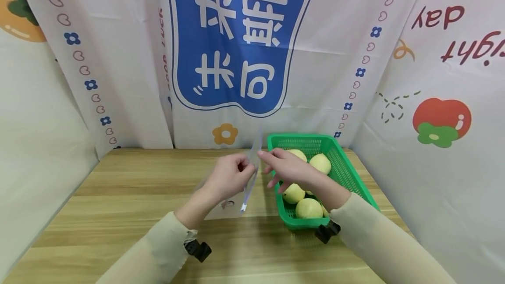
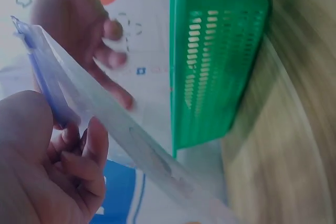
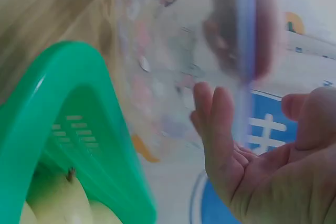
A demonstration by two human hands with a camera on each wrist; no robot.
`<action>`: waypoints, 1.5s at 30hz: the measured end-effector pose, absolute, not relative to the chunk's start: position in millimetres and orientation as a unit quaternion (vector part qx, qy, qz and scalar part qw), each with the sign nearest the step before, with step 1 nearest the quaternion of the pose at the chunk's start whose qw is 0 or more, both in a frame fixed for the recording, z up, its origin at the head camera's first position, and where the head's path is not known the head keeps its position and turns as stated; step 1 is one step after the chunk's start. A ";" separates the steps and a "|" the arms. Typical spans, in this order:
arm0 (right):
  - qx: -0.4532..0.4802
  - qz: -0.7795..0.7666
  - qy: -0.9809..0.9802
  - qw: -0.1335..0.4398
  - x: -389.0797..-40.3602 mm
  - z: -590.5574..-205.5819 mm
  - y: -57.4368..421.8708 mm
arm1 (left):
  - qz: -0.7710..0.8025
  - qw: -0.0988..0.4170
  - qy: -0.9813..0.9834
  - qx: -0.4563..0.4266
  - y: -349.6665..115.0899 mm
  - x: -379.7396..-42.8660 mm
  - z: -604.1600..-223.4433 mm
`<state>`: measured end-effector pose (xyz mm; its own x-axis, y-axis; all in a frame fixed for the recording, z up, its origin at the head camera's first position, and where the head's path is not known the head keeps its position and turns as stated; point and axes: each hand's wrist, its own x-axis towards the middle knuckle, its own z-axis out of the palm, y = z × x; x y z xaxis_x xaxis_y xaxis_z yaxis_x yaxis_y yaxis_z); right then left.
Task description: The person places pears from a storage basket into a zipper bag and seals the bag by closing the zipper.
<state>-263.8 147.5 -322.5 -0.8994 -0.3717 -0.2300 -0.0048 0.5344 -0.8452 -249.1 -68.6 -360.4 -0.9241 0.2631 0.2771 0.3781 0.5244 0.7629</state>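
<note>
A clear plastic zip bag (image 1: 230, 205) with a purple-tinted zip strip and a white slider hangs from my left hand (image 1: 232, 174), whose curled fingers pinch it near the zip edge. In the left wrist view the bag (image 2: 131, 135) slants down past the fingers, its sides close together. My right hand (image 1: 289, 168) is beside the bag's top edge, fingers loosely spread and thumb apart from them. The right wrist view shows the right hand (image 3: 273, 166) holding nothing, its fingertips overlapping the printed bag (image 3: 163, 66). Pale yellow pears (image 1: 309, 208) lie below the right hand.
The green plastic basket (image 1: 347, 179) with several pears stands on the right of the wooden table (image 1: 130, 200), under the right forearm. Printed white cloth (image 1: 130, 56) hangs behind the table and along both sides.
</note>
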 end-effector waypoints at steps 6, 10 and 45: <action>-0.125 -0.461 0.852 0.213 -270.3 -327.8 127.2 | -0.412 0.093 -0.883 -0.207 -59.9 -243.7 -354.2; -0.145 -0.458 0.856 0.192 -272.8 -323.3 122.7 | -0.420 0.094 -0.881 -0.197 -61.1 -242.8 -353.1; -0.130 -0.396 0.895 0.155 -285.1 -323.0 148.1 | -0.511 -0.012 -0.854 -0.093 -128.3 -258.5 -297.0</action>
<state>-285.1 148.1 -323.0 -0.9177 -0.3566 -0.1750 -0.1101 0.6517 -0.7505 -258.5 -128.3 -297.0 -0.9823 0.1717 0.0751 0.1474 0.4600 0.8756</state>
